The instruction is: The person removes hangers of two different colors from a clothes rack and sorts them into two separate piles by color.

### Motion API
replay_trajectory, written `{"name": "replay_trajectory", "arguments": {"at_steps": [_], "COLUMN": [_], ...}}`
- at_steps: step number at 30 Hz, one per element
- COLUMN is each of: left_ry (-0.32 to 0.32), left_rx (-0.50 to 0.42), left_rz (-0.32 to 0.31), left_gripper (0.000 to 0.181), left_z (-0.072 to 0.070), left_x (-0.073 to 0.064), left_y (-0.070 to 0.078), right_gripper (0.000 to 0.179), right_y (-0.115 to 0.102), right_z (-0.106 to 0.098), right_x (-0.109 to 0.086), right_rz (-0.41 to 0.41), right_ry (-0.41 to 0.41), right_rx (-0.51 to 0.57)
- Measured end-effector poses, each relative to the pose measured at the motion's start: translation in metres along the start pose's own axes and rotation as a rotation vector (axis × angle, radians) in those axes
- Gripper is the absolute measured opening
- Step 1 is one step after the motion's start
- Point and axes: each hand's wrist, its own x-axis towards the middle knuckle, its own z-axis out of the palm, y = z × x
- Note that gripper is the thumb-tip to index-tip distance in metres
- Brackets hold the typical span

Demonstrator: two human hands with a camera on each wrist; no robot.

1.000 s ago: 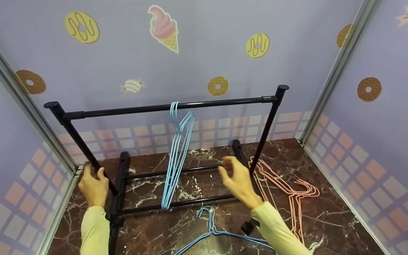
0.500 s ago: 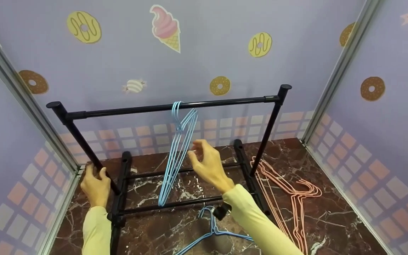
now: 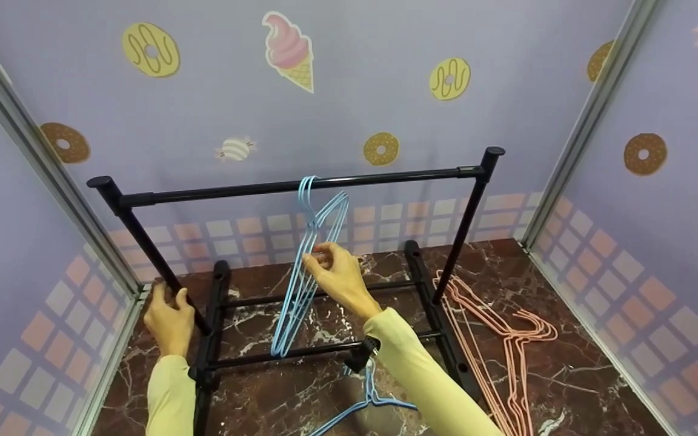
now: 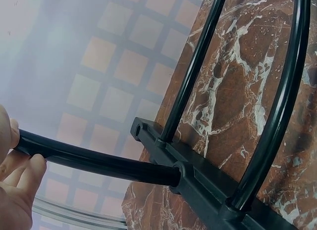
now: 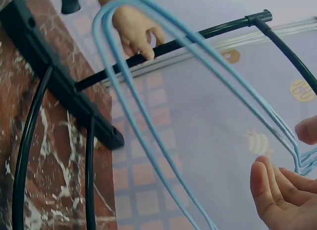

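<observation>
Several light blue wire hangers [image 3: 296, 284] hang by their hooks from the top bar of a black clothes rack [image 3: 397, 177], bunched near its middle. My right hand [image 3: 340, 278] is at the right side of this bunch. In the right wrist view the hangers pass between the thumb and the bent fingers [image 5: 285, 193], with a gap left between thumb and fingertips. My left hand [image 3: 170, 321] holds the rack's left post [image 4: 99, 160] low down, thumb on one side and fingers on the other. More blue hangers [image 3: 368, 396] lie on the floor, partly covered by the right sleeve.
Several pink hangers [image 3: 515, 333] lie on the brown marbled surface [image 3: 585, 363], right of the rack. Patterned walls [image 3: 349, 91] enclose the back and both sides. The rack's lower crossbars [image 3: 288, 354] run beneath the hanging hangers.
My right hand has moved left from beside the right post to the hanging blue hangers. The bunch has swung slightly. My left hand stays on the left post.
</observation>
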Motion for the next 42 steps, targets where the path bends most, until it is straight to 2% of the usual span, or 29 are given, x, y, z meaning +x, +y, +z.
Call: {"name": "replay_trajectory", "arguments": {"at_steps": [5,12,14,19,26,33,38,42], "left_ry": [-0.010,0.005,0.007,0.006,0.007,-0.007,-0.004,0.006], "left_rx": [-0.001,0.009,0.008,0.006,0.005,-0.004,0.000,0.006], "left_rz": [0.004,0.015,0.015,0.022,0.011,0.018,0.014,0.009], "left_gripper": [0.030,0.031,0.032,0.032,0.031,0.032,0.032,0.034], "left_z": [0.001,0.000,0.001,0.003,0.002,0.000,0.001,0.002], "left_x": [-0.002,0.000,0.000,0.000,0.000,0.001,-0.001,-0.001], "left_y": [-0.001,-0.001,0.000,0.000,0.000,0.000,0.000,0.000], "right_gripper": [0.025,0.012,0.011,0.012,0.014,0.011,0.012,0.013], "right_y": [-0.001,-0.007,-0.008,-0.012,-0.004,0.026,0.054,0.074], "right_z": [0.006,0.007,0.001,-0.020,-0.058,-0.099,-0.133,-0.155], "right_x": [0.002,-0.002,-0.004,-0.012,-0.031,-0.061,-0.080,-0.089], "right_rz": [0.033,0.033,0.019,-0.035,-0.050,-0.156,-0.198,-0.232], "right_ry": [-0.019,0.010,0.012,0.010,-0.070,-0.029,-0.015,0.045], "right_rx": [0.038,0.050,0.067,0.023,0.047,-0.176,-0.335,-0.507]}}
